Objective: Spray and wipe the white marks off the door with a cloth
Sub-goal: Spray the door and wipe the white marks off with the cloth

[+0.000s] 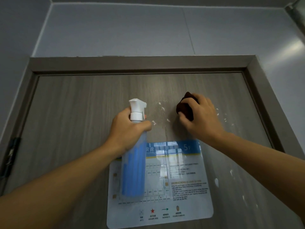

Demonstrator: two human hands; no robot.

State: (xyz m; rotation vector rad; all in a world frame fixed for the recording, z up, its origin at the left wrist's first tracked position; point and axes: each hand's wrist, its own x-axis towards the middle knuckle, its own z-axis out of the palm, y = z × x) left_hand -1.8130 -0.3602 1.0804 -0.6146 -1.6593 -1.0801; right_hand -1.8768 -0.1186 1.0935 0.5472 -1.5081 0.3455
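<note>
Facing grey-walled room's wood-grain door (pixel 82 113), white marks (pixel 162 108) scattered; left hand (pixel 130 128) gripping spray bottle (pixel 134 162), right hand (pixel 200 116) seemingly clutching cloth (pixel 184 108).

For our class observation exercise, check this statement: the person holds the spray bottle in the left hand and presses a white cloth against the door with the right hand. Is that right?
One detail is wrong: the cloth is dark brown, not white. The head view shows the left hand gripping the spray bottle and the right hand pressing that dark cloth against the door.

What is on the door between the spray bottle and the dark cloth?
In the head view, white marks on bare door lie between spray bottle and cloth.
</note>
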